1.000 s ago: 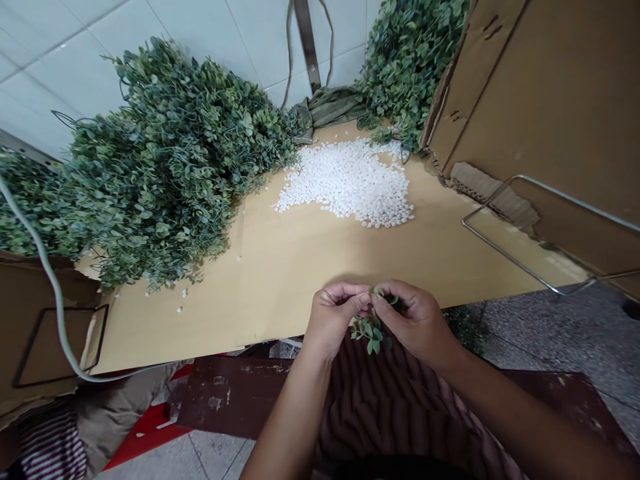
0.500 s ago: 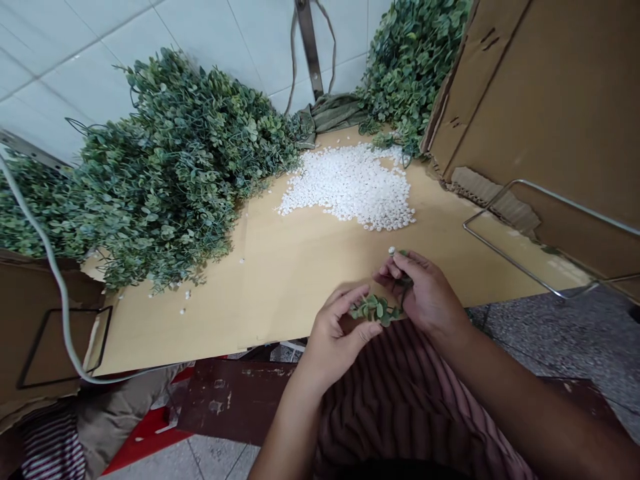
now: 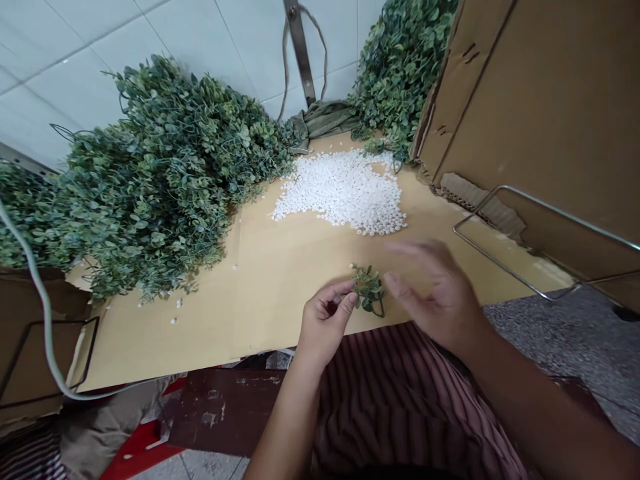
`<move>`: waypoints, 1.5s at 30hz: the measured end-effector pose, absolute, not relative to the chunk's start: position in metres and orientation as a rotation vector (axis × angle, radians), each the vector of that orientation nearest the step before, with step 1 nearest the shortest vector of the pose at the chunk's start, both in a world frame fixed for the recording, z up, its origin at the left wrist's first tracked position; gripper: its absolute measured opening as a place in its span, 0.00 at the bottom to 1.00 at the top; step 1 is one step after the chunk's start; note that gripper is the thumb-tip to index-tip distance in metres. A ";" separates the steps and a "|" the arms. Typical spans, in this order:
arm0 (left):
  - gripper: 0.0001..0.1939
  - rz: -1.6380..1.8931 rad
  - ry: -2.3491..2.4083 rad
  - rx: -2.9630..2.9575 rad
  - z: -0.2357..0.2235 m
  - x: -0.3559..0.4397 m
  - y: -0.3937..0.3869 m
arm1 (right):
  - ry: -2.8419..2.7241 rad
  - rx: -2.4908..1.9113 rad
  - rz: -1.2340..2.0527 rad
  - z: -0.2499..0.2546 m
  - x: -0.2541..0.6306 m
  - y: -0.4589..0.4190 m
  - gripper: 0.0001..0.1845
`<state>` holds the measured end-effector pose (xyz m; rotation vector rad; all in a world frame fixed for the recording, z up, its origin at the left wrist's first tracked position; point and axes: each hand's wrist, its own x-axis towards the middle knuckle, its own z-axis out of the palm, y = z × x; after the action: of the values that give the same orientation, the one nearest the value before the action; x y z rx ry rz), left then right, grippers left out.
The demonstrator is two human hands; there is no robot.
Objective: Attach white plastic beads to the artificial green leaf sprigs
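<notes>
Between the thumb and fingers of my left hand (image 3: 325, 317) is a small sprig of artificial leaves (image 3: 369, 290), held above the table's near edge. A white bead-like piece (image 3: 353, 265) shows at the sprig's upper left end. My right hand (image 3: 440, 293) is apart from the sprig, just to its right, blurred by motion, with thumb and fingers spread and nothing visible between them. Beyond both hands, a spread heap of small white pieces (image 3: 345, 190) lies on the tan tabletop (image 3: 285, 267).
A large pile of artificial greenery (image 3: 165, 173) covers the left side; another bunch (image 3: 405, 67) stands at the back right. A cardboard box (image 3: 550, 113) with a bent wire frame (image 3: 510, 267) borders the right. A white cable (image 3: 45, 313) hangs at left, near a person's striped sleeve (image 3: 30, 453).
My right hand has let go of the sprig and opened, moving away to the right. The sprig now stands more upright in my left hand, its white piece at upper left.
</notes>
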<state>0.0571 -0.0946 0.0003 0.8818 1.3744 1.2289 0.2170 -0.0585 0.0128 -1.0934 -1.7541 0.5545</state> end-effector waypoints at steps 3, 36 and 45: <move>0.12 1.222 1.349 0.930 0.001 0.057 -0.092 | -1.954 -1.057 0.694 0.004 0.211 -0.059 0.10; 0.09 0.825 2.017 1.791 -0.006 0.057 0.040 | -1.589 -1.264 0.838 -0.029 0.225 -0.064 0.09; 0.05 0.988 1.792 1.564 0.001 0.061 0.014 | -1.603 -1.236 0.821 -0.024 0.220 -0.059 0.10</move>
<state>0.0613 0.0137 0.0007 1.5644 1.7919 0.9881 0.2197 -0.0591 -0.0241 -1.2358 -1.6030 0.8214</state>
